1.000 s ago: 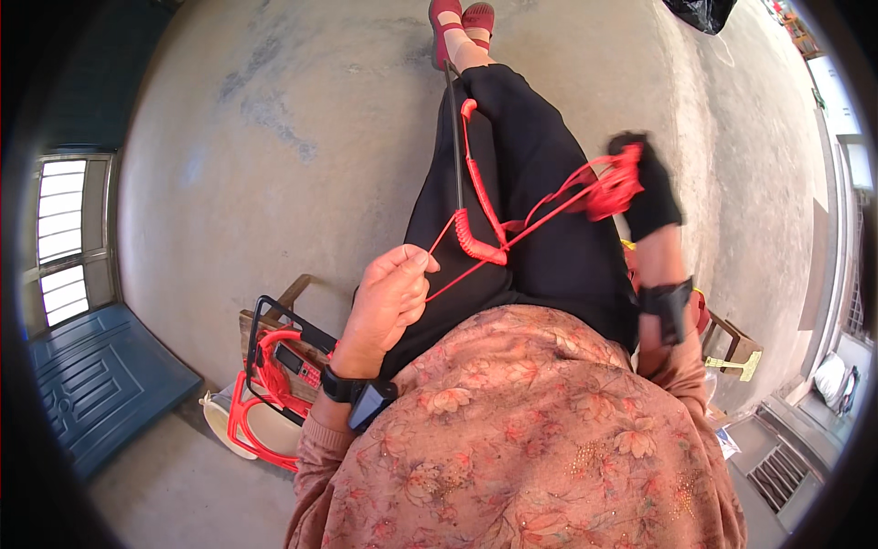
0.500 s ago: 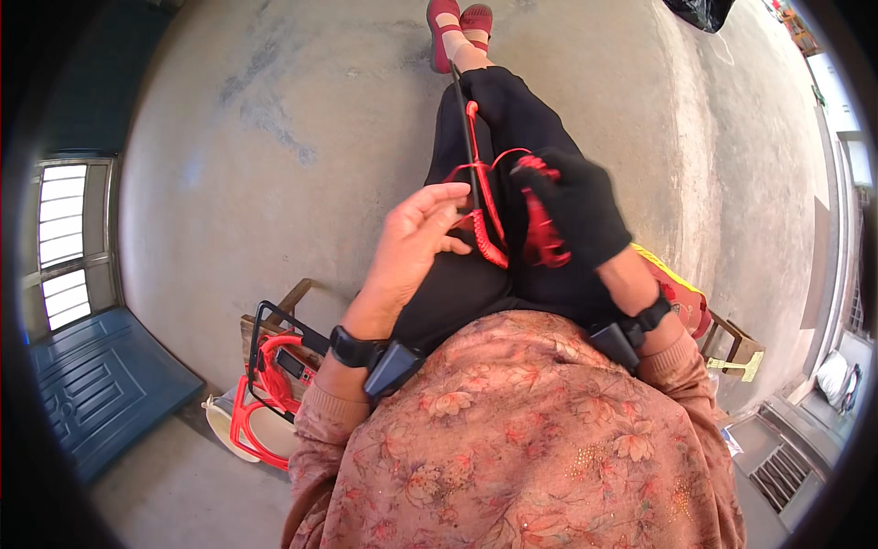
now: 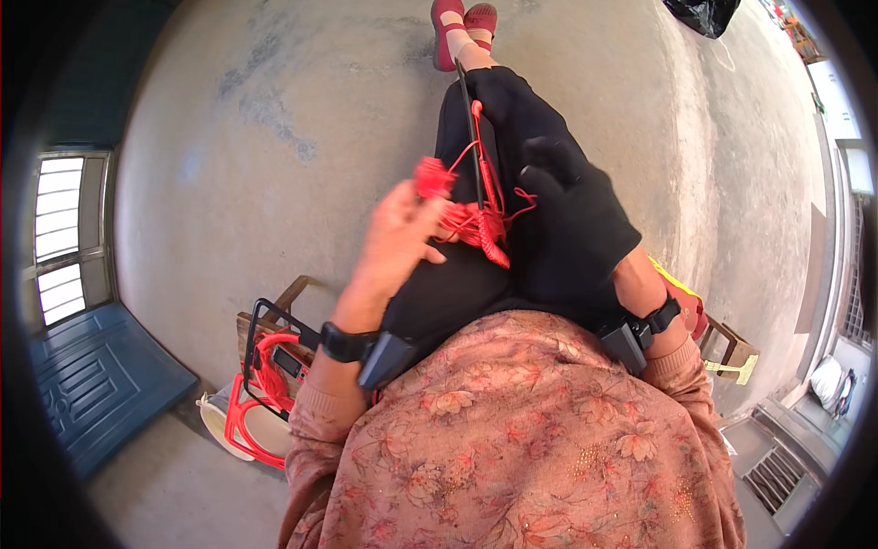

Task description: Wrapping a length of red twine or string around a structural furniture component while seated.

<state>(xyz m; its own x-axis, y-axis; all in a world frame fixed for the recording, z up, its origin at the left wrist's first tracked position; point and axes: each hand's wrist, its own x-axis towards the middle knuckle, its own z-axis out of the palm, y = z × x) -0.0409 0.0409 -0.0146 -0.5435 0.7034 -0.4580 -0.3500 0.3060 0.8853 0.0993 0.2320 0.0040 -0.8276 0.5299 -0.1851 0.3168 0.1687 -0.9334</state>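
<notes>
A thin black frame (image 3: pixel 473 137) lies lengthwise over my trousered legs, and part of it is wound tightly with red cord (image 3: pixel 494 249). My left hand (image 3: pixel 391 240) is blurred by motion and closed on a loose bundle of red cord (image 3: pixel 434 177) at the frame's left side. More of that bundle trails under the frame, and a strand runs up from it to the wrapped part. On the frame's right my right hand (image 3: pixel 578 215), in a black glove, has its fingers apart and holds nothing. A short loop of cord sticks out toward it.
At my left, a black frame (image 3: pixel 258 343) and red-wrapped frames (image 3: pixel 240 430) rest by a wooden seat edge and a pale bucket (image 3: pixel 218 423). A blue panelled door (image 3: pixel 110 384) stands farther left. A black bag (image 3: pixel 702 16) lies on the concrete floor at far right.
The red cord bundle has passed from my right hand to my left, crossing beneath the frame. My right hand has let go, and the left has moved slightly left.
</notes>
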